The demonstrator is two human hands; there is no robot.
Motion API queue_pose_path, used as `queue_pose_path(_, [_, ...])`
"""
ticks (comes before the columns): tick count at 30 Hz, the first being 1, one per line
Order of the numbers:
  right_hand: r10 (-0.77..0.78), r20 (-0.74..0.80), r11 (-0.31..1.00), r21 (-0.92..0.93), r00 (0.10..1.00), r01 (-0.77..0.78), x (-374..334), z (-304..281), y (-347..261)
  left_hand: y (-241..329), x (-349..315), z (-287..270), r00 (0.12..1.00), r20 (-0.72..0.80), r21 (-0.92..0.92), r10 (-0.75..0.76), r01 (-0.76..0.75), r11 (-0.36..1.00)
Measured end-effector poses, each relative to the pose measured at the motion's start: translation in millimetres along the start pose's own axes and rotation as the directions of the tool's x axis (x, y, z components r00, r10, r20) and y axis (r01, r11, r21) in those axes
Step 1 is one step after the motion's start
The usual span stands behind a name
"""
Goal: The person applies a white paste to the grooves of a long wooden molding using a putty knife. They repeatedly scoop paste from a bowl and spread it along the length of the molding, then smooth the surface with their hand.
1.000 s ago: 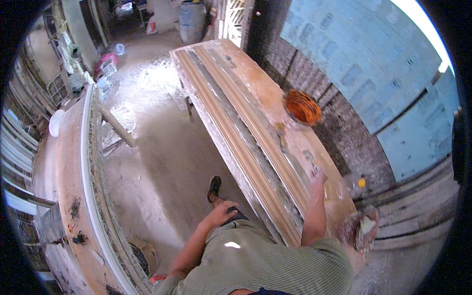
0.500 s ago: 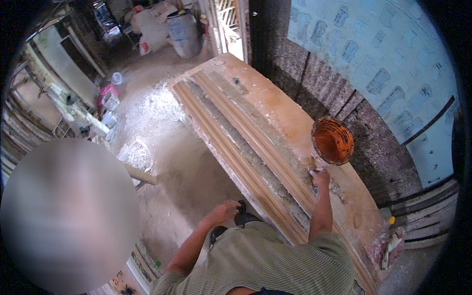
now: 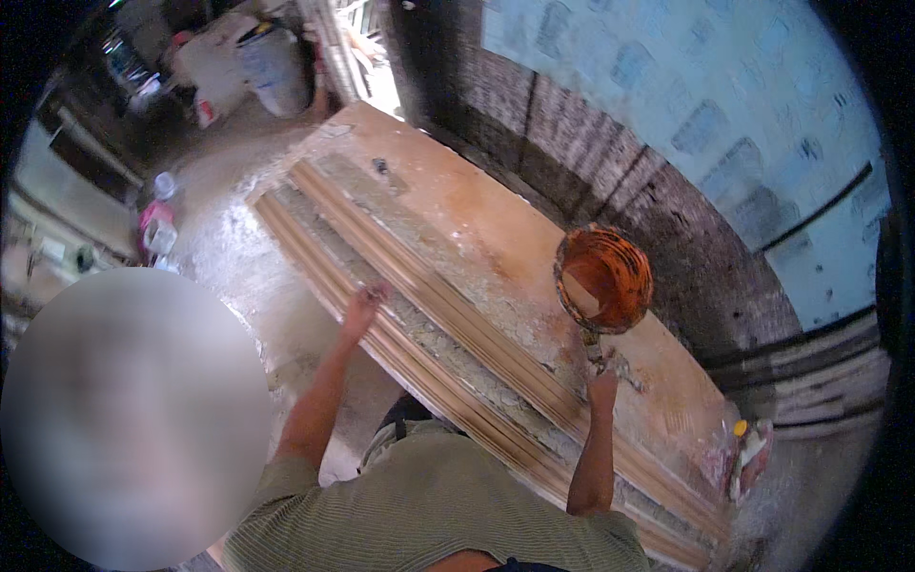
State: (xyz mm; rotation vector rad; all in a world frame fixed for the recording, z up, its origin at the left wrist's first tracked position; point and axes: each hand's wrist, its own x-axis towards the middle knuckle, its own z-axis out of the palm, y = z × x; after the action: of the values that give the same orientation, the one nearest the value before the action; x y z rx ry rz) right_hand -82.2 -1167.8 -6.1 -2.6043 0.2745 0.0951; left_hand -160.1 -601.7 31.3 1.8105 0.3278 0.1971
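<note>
My right hand (image 3: 602,378) grips a small paintbrush (image 3: 592,345), its pale end just below the rim of an orange bucket (image 3: 605,276). The bucket is tilted, and its inside shows orange with dark streaks. Two long brown grooved wooden mouldings lie side by side along the table: a near moulding (image 3: 429,377) and a far moulding (image 3: 448,305). Over the left part of the near moulding is my left hand (image 3: 363,310), fingers loosely bent and partly apart. Slight blur hides whether its fingertips touch the wood.
The long table (image 3: 477,200) carries crusted grey residue around the mouldings. A small dark object (image 3: 379,165) sits near its far end. A pink-and-white bundle (image 3: 751,459) lies by the right end. Beyond stand a blue-painted wall (image 3: 762,114) and a blue drum (image 3: 276,71).
My left hand has moved from beside my body out over the near moulding. My right hand still holds the brush, now just below the bucket's rim. The view has shifted right.
</note>
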Motion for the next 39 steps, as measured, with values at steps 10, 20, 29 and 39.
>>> queue_pose_path(10, [0.35,-0.311,0.926,0.259,0.883,-0.275,-30.9,-114.7,-58.9,-144.8,344.7,-55.8,0.963,-0.211,0.799,0.168,0.07,0.597])
queue_pose_path(20, [0.111,-0.031,0.952,-0.282,0.993,-0.115,82.6,-93.9,-188.6,-217.1,421.0,-63.2,0.982,-0.163,0.58,0.096,0.017,0.814])
queue_pose_path(29, [-0.05,0.053,0.777,-0.625,0.997,0.072,151.4,-50.2,-186.4,-80.5,196.7,-11.5,0.931,0.198,-0.252,-0.305,0.349,0.902])
queue_pose_path(39, [-0.297,-0.027,0.768,-0.601,0.955,0.222,157.4,-16.0,-149.5,74.9,-48.0,139.6,0.771,0.628,0.098,-0.106,0.057,0.994])
